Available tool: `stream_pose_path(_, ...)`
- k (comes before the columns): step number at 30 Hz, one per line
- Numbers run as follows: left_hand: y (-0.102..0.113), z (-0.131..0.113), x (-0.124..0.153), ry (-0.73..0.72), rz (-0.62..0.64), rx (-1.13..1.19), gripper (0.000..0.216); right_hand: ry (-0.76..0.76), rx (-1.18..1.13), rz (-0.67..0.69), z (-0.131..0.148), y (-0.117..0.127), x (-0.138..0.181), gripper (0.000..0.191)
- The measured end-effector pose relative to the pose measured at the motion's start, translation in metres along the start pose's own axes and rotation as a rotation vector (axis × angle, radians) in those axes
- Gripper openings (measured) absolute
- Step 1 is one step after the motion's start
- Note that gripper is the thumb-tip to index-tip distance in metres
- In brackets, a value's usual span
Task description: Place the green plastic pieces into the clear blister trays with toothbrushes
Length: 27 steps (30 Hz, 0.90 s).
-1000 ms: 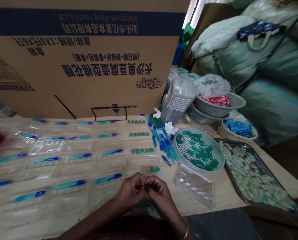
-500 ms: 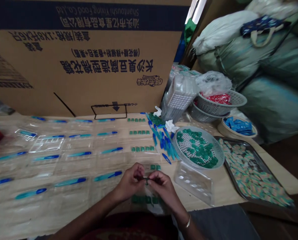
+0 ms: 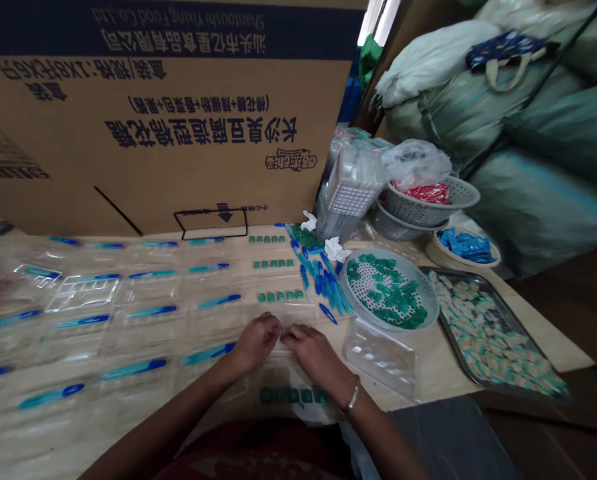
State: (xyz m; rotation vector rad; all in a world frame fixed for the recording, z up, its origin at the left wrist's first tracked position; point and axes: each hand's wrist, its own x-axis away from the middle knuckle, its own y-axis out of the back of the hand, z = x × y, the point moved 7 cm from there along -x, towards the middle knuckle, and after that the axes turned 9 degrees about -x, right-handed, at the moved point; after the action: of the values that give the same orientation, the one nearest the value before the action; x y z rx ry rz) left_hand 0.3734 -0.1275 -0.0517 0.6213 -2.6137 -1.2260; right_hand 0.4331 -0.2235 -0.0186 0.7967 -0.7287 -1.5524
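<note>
The left hand point(image 3: 257, 343) and right hand point(image 3: 312, 352) nearly met, fingers pinched close (holding what, if anything, I couldn't tell). Placing green cubes point(image 3: 293, 396), rowed at six o'clock from them, seemed the step; the next move likely called for neat release, well short of the basket point(image 3: 362, 298) at two o'clock.

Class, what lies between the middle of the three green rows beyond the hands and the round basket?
A pile of blue-and-teal pen-shaped items lies between the middle green row and the round basket, as the head view shows.
</note>
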Motion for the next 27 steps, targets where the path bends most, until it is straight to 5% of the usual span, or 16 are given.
stream_pose_path(4,0.007,-0.008,0.006,-0.019,0.024,0.094,0.02,-0.001,-0.088,0.008,0.0,-0.002,-0.002,0.019)
stream_pose_path(9,0.004,-0.023,0.029,0.067,0.161,0.425,0.008,-0.137,-0.676,-0.094,-0.013,-0.003,0.02,0.003)
stream_pose_path(17,-0.001,-0.032,0.013,0.074,0.294,0.676,0.031,-0.327,-1.168,-0.249,-0.03,-0.006,0.019,0.023)
stream_pose_path(21,-0.008,-0.015,-0.005,0.157,0.236,0.37,0.023,-0.321,-0.925,-0.37,-0.037,0.004,0.014,0.013)
stream_pose_path(27,-0.012,-0.003,-0.019,0.18,0.097,0.087,0.01,-0.197,-0.309,-0.241,-0.024,0.004,0.003,0.015)
